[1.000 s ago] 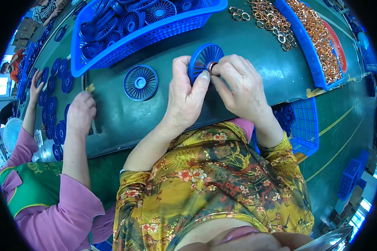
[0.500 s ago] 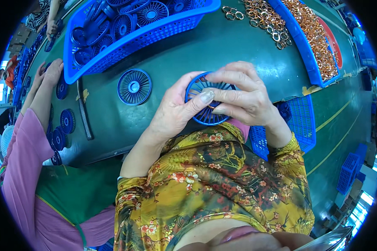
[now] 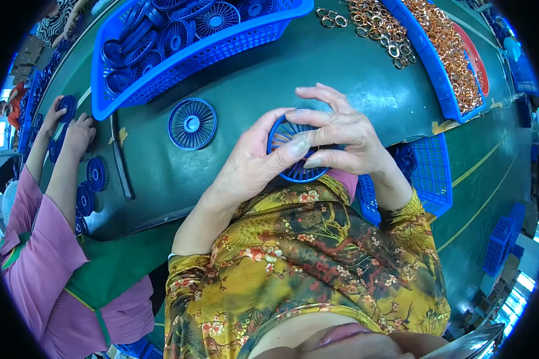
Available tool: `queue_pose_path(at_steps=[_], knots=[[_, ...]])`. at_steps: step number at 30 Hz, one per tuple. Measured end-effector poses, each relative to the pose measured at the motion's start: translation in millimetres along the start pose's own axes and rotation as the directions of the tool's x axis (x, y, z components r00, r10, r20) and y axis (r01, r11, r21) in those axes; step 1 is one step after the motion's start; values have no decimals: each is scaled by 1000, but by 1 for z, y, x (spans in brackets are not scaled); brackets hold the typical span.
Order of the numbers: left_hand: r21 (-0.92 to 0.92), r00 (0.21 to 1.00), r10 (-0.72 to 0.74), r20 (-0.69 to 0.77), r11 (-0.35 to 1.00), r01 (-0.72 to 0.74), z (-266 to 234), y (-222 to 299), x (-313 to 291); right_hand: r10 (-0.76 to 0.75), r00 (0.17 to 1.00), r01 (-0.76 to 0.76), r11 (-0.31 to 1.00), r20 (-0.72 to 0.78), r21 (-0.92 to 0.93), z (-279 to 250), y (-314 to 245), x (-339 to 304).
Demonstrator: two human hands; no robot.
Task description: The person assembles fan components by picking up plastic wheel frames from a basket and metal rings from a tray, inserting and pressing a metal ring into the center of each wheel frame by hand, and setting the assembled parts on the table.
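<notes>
Left hand [image 3: 250, 157] clamped on a blue spoked wheel [image 3: 298, 170], thumb laid across its face. Right hand [image 3: 348, 139] on the same wheel from the other side, thumb and nearest fingers bent over face and rim, outer fingers raised; can't tell if it's pinching anything, hub is behind the fingertips. Wheel sits between both palms, tilted, in front of the patterned shirt [image 3: 317, 251]. Left of grip: second wheel [image 3: 191, 124] flat on the green tabletop [image 3: 239, 90], then a dark bar [image 3: 120, 158]. Beyond grip to the left: blue basket [image 3: 221, 52] piled with wheels. Beyond grip to the right: loose metal rings [image 3: 386, 30], then a blue tray [image 3: 428, 66] full of coppery ones. Right of grip, below table edge: another blue basket [image 3: 432, 173]. Far left of grip: co-worker in pink sleeves [image 3: 54, 233], one hand on a wheel.
</notes>
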State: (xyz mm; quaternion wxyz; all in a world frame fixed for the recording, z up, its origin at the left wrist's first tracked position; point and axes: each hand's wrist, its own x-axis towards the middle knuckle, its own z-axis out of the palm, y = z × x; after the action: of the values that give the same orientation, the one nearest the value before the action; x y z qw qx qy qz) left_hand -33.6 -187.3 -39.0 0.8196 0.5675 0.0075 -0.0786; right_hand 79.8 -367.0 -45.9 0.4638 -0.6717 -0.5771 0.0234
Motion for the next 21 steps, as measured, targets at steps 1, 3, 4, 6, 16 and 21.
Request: queue_pose_path(at_steps=[1, 3, 4, 6, 16, 21], knots=[[23, 1000, 7, -9, 1000, -7, -2, -3, 1, -18, 999, 16, 998, 30, 68, 0, 5, 0], [3, 999, 25, -43, 1000, -25, 0, -8, 2, 3, 999, -14, 972, 46, 233, 6, 11, -3], [-10, 996, 41, -78, 999, -42, 2, -10, 2, 54, 998, -55, 956, 10, 288, 10, 12, -6], [-21, 996, 66, -62, 998, -67, 2, -11, 4, 125, 992, -107, 942, -34, 319, 12, 9, -8], [46, 956, 199, -215, 980, -194, 5, -21, 10, -201, 963, 90, 869, -180, -487, 16, -9, -1], [8, 955, 167, -246, 985, -170, 8, -21, 8, -200, 942, 53, 882, -270, -468, 21, -9, -4]])
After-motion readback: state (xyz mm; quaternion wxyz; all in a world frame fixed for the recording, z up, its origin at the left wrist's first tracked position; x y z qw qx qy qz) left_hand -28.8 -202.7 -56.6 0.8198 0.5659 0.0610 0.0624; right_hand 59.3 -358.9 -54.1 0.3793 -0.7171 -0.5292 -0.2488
